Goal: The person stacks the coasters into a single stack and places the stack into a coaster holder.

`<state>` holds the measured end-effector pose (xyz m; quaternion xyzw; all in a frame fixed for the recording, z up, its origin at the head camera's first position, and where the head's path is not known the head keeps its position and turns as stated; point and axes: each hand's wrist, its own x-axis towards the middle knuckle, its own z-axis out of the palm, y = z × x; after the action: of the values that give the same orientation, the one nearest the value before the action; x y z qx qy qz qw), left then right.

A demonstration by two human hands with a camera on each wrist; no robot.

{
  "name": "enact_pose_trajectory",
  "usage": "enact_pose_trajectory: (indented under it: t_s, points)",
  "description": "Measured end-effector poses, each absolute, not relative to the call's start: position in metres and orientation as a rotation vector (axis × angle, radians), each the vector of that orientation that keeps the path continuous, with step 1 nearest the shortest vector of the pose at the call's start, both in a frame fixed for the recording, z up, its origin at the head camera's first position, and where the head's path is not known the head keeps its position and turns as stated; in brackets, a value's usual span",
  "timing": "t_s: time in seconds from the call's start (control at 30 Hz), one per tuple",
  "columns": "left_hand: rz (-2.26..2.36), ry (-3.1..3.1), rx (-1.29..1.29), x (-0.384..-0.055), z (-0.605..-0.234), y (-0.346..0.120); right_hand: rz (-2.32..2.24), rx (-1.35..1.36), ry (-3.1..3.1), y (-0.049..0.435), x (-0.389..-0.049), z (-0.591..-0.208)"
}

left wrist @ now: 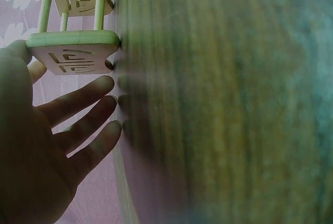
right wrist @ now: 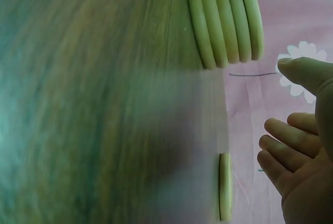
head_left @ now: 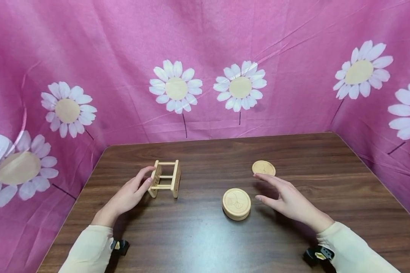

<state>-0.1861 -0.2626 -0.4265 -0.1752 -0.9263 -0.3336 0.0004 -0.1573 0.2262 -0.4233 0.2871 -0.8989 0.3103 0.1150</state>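
Note:
On the left of the table stands a small wooden coaster rack (head_left: 175, 178), with cut-out side panels joined by thin rods. My left hand (head_left: 131, 193) is at its left panel, thumb and index fingertips right at the panel's edge. In the left wrist view the other fingers of that hand (left wrist: 47, 146) spread out below the rack (left wrist: 73, 52). A stack of several round wooden coasters (head_left: 237, 203) sits right of centre, its top one engraved. My right hand (head_left: 290, 199) hovers beside the stack, fingers extended and holding nothing. Its fingertips overlap a single coaster (head_left: 263, 168) farther back.
The dark wood-grain table (head_left: 198, 239) carries these things. A pink cloth (head_left: 123, 45) with white daisies hangs behind it and along both sides. Black wrist straps (head_left: 120, 246) sit at both sleeves.

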Motion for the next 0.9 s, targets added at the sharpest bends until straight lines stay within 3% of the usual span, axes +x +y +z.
enact_pose_trajectory:
  t_s: [0.9]
  points:
    - [-1.047, -2.898, -0.562, -0.188, -0.428, -0.262, 0.892, 0.636, -2.714, 0.249, -0.193, -0.435]
